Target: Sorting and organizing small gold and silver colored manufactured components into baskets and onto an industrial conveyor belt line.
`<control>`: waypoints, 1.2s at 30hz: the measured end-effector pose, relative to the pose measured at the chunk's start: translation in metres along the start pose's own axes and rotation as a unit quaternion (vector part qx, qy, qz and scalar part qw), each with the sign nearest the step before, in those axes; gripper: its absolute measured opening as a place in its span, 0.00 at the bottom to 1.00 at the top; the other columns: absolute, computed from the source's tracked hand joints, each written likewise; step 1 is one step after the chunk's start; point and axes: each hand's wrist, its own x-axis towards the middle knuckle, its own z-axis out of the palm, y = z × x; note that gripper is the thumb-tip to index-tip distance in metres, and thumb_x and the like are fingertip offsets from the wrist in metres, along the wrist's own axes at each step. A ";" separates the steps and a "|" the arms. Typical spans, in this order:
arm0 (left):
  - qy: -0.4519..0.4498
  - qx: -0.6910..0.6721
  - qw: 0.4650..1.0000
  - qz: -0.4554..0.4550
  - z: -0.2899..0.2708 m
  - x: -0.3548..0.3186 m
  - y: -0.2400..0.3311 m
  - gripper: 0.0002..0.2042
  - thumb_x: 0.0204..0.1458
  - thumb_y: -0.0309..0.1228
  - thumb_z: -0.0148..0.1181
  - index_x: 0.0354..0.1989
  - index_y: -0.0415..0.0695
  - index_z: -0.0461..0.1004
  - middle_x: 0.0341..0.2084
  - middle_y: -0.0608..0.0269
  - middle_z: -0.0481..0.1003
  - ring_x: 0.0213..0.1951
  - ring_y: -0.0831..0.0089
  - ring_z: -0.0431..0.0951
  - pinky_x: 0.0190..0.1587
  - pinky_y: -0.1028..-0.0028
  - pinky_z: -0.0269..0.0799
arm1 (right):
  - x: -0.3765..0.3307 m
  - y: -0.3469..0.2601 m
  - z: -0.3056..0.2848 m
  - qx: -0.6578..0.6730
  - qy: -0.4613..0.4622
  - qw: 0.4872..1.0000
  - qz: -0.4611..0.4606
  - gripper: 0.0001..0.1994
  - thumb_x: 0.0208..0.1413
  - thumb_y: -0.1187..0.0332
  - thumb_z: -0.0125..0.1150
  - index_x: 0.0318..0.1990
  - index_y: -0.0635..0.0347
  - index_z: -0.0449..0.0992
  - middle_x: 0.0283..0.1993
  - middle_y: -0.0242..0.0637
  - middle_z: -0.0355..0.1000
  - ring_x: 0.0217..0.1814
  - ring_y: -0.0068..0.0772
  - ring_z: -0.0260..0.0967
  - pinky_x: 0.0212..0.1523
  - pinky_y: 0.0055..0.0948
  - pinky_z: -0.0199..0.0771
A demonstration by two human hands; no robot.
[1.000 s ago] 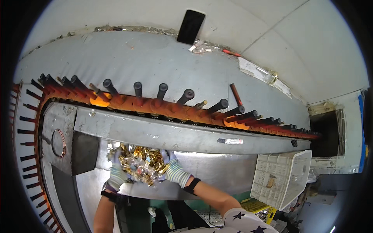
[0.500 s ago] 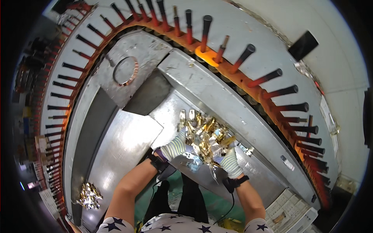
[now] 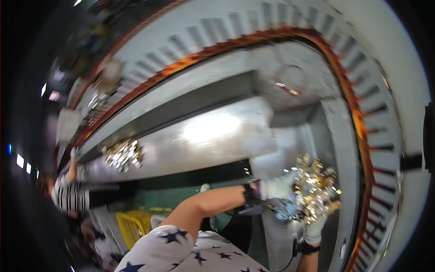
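A gleaming metal surface (image 3: 199, 140) lies inside the bend of an orange-red track (image 3: 355, 113), with a co-worker (image 3: 70, 195) in black-and-white stripes near its left end. Over the surface's right part, a heap of shiny gold and silver pieces (image 3: 315, 188) shows between two pale-gloved hands, a smaller glittering pile (image 3: 123, 155) lying well apart at left. The left hand (image 3: 276, 187) meets the heap's left side, the right hand (image 3: 313, 230) its near edge; blur hides whether either grip is clamped.

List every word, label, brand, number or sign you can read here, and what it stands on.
None can be read.
Shiny gold and silver pieces: too blurred to show any lettering.
Small pale item at lower right: too small and blurred.
Shirt: dark stars, no visible lettering.
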 end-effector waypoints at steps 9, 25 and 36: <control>0.154 -0.254 0.954 -0.030 -0.034 -0.116 0.067 0.57 0.36 0.15 0.73 0.72 0.61 0.43 0.57 0.56 0.67 0.54 0.65 0.71 0.52 0.63 0.74 | 0.046 0.007 0.082 -0.050 -0.145 0.987 -0.049 0.25 0.66 0.62 0.51 0.65 0.65 0.58 0.61 0.45 0.66 0.58 0.38 0.69 0.56 0.36 0.75; 0.539 -0.069 0.822 0.169 -0.194 -0.679 0.105 0.54 0.42 0.34 0.78 0.72 0.41 0.43 0.63 0.59 0.64 0.62 0.71 0.65 0.67 0.67 0.59 | -0.064 0.114 0.686 -0.139 -0.580 0.802 0.041 0.34 0.45 0.62 0.79 0.58 0.60 0.67 0.54 0.32 0.72 0.55 0.26 0.70 0.55 0.31 0.74; 0.640 0.578 0.377 -0.338 -0.398 -0.930 -0.129 0.37 0.55 0.29 0.61 0.71 0.47 0.46 0.61 0.45 0.65 0.58 0.53 0.71 0.61 0.54 0.71 | -0.056 0.346 0.963 -0.697 -0.454 0.531 -0.162 0.46 0.39 0.48 0.76 0.66 0.52 0.61 0.63 0.52 0.62 0.62 0.54 0.66 0.60 0.47 0.69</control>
